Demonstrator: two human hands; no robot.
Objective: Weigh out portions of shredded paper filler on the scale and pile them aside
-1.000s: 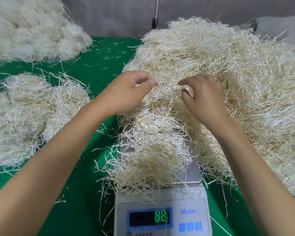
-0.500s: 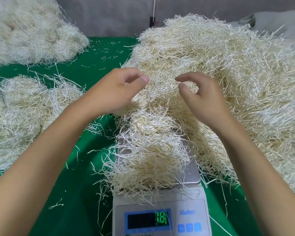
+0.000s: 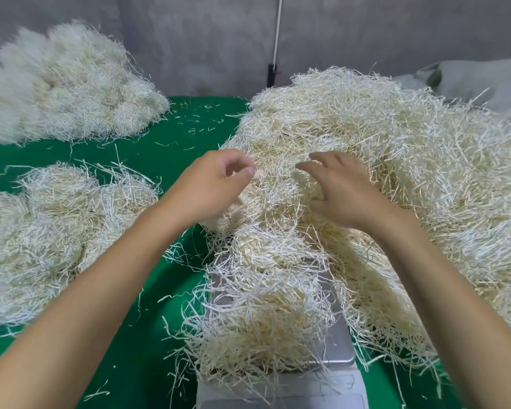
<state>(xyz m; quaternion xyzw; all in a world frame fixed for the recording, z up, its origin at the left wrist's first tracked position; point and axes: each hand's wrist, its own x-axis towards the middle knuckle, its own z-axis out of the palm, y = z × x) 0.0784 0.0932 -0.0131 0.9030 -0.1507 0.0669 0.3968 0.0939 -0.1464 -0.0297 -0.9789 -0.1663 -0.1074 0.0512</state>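
A heap of cream shredded paper (image 3: 410,149) fills the right side of the green table. In front of it, a loose portion of shreds (image 3: 263,320) lies on the metal pan of the scale (image 3: 341,351) at the bottom centre, and its display is out of view. My left hand (image 3: 216,184) hovers at the heap's left edge, with thumb and forefinger curled together and nothing visible between them. My right hand (image 3: 342,190) is over the heap's near slope, fingers spread and holding nothing.
Rounded piles of shreds (image 3: 48,231) lie at the left, and a bigger mound (image 3: 65,90) sits at the back left. Bare green cloth (image 3: 160,160) with stray strands runs between them and the heap. A grey wall and a white sack (image 3: 481,81) stand behind.
Both hands have lifted slightly off the heap. The right hand went from a pinch to spread fingers. The view has tilted up, so the scale's display has dropped out of sight.
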